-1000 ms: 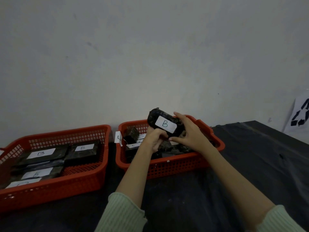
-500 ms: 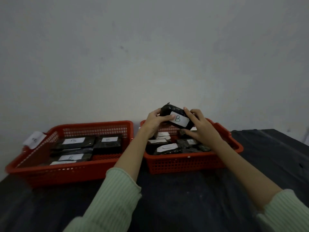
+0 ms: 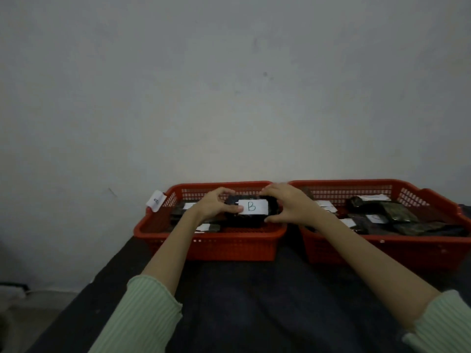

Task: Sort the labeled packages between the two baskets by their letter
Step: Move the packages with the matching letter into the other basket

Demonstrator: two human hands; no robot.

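A black package with a white label reading B (image 3: 252, 207) is held over the left red basket (image 3: 211, 244). My left hand (image 3: 215, 203) grips its left end and my right hand (image 3: 288, 203) grips its right end. Under the hands, other dark labeled packages (image 3: 207, 227) lie in the left basket, partly hidden. The right red basket (image 3: 382, 250) holds several dark packages (image 3: 397, 215) with white labels whose letters are too blurred to read.
Both baskets stand side by side on a dark cloth-covered table (image 3: 254, 301), close to a plain grey wall. A white paper tag (image 3: 156, 200) hangs on the left basket's far left corner. The table's left edge drops off to the floor (image 3: 38, 307).
Both hands have carried the B package from above the right basket over to the left basket and lower. The view has swung left with them.
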